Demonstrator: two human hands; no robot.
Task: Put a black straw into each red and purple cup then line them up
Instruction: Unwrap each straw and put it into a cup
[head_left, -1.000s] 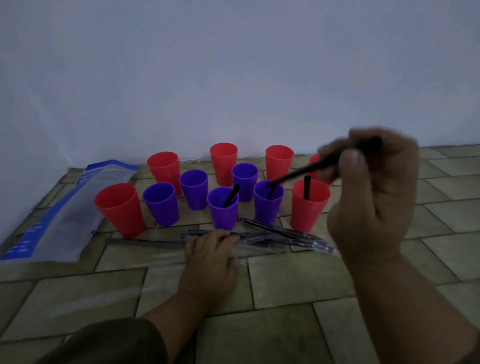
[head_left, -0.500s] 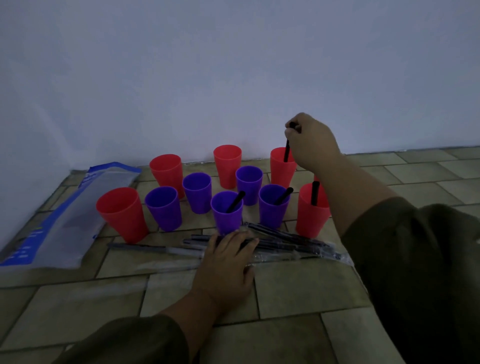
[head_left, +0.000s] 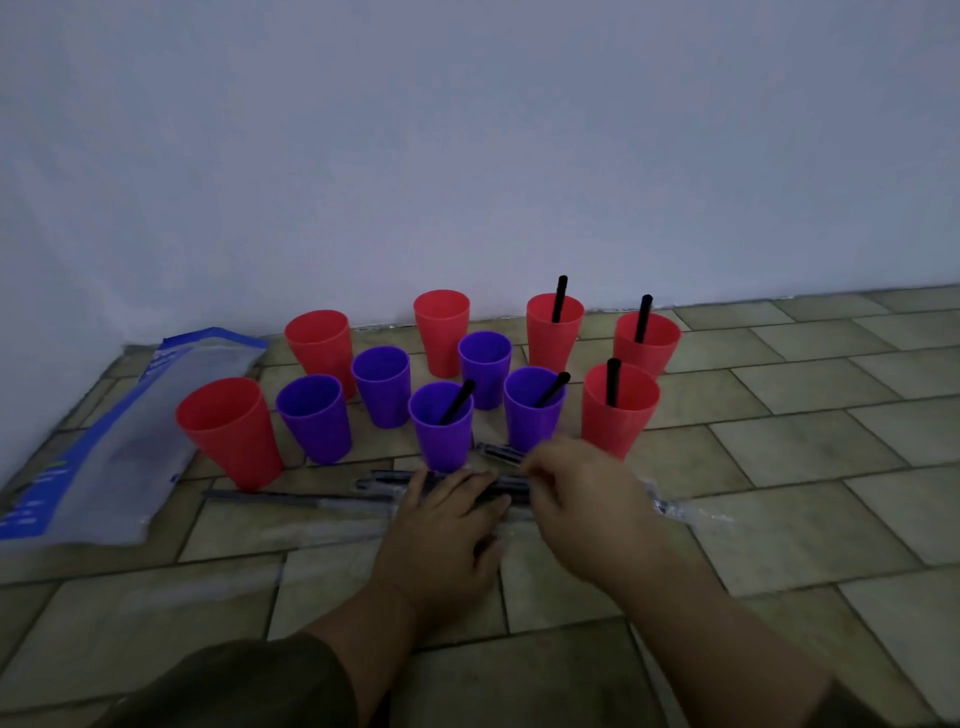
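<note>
My left hand (head_left: 447, 525) lies flat on the straws (head_left: 374, 480), fingers straight; my right hand (head_left: 582, 499) is blurred, grip unclear. The tiled floor (head_left: 805, 441) spreads right.

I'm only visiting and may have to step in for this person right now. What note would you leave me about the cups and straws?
Left hand: flat, pressing on the wrapped straw pile on the floor.
Right hand: at the same pile; blur hides whether it grips a straw.
Done: straws stand in the three right-side red cups and two front purple cups.
Left: three empty red cups and three empty purple cups need straws. All cups stand in a loose cluster, not lined up.
</note>
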